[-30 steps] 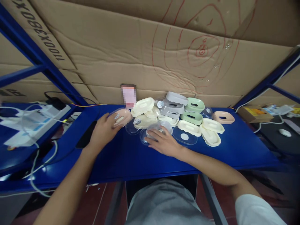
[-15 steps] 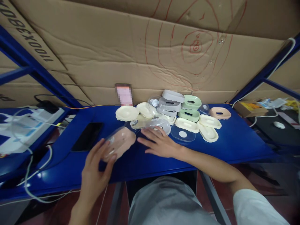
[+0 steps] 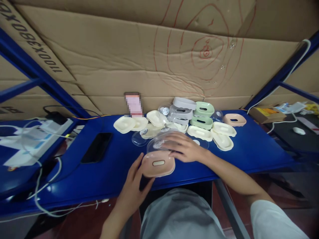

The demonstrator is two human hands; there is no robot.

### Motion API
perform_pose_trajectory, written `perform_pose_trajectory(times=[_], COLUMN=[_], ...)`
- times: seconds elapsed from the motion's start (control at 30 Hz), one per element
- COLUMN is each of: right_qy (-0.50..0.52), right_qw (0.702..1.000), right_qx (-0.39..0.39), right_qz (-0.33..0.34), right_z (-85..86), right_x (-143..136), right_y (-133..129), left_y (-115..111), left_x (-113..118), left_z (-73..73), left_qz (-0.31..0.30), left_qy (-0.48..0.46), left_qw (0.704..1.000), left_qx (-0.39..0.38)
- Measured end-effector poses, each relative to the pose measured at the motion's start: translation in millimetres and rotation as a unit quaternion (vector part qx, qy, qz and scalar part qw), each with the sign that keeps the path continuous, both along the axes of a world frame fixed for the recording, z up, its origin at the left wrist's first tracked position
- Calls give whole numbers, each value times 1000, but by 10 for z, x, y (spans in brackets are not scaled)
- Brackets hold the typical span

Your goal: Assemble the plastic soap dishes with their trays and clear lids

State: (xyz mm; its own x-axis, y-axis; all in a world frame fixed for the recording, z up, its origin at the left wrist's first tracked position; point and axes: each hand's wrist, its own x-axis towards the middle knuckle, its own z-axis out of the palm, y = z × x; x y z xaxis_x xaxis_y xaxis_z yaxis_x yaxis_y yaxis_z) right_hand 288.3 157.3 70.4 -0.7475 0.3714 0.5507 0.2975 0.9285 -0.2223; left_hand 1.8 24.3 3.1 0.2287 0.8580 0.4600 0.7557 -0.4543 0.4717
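Observation:
A pink soap dish [image 3: 146, 167] with a slot in its middle, a cream piece showing through the slot, is gripped at its left edge by my left hand [image 3: 133, 186]. Just behind it, a clear plastic lid [image 3: 152, 146] with a round sticker stands tilted. The fingers of my right hand [image 3: 186, 147] close on that lid from the right, its fingertips close to the dish's rear edge. Cream trays [image 3: 124, 124] lie at the back left. Stacked grey soap dishes [image 3: 183, 114] and green soap dishes [image 3: 202, 122] stand behind my right hand.
Another clear lid [image 3: 139, 138] lies left of the pile. More cream trays [image 3: 222, 141] and a pink soap dish [image 3: 235, 120] are at right. A black phone [image 3: 97, 147] lies at left, near a white power strip [image 3: 40, 142] with cables. Cardboard [image 3: 112, 59] walls the back.
My left hand has brought the pink dish rightward to the middle and turned it. The clear lid, over the dish before, is now tilted up behind it in my right hand.

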Motion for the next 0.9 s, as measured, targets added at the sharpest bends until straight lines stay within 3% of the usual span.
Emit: perform_pose_trajectory(times=[0.13,0.23,0.3,0.37,0.43,0.53,0.6,0.67,0.77,0.9], right_qy=[5,-18,-13,3,17,1,-55,-116,-161,-171], right_qw=[990,973,967,974,982,980,976,976,978,977], right_qx=[-1,10,39,78,129,200,208,182,136,125], right_qz=[-143,-232,-251,-214,-136,-7,37,35,4,21], right_z=[-11,-75,-90,-88,-100,-189,-282,-376,-474,-471], right_x=[433,592,579,488,347,110,-26,-124,-187,-162], right_y=[153,231,214,118,-46,-313,-433,-481,-466,-458], left_y=[40,134,201,246,264,299,408,643,1212,1943], left_x=[115,265,369,442,454,330,182,36,-93,-74], left_z=[67,188,256,286,284,299,374,498,675,694], left_qz=[-57,-91,-99,-96,-86,-43,5,42,64,49], left_qy=[116,115,101,90,78,55,44,44,63,97], left_qw=[991,989,990,991,991,991,987,985,989,991], left_qx=[28,23,22,35,62,118,154,162,119,75])
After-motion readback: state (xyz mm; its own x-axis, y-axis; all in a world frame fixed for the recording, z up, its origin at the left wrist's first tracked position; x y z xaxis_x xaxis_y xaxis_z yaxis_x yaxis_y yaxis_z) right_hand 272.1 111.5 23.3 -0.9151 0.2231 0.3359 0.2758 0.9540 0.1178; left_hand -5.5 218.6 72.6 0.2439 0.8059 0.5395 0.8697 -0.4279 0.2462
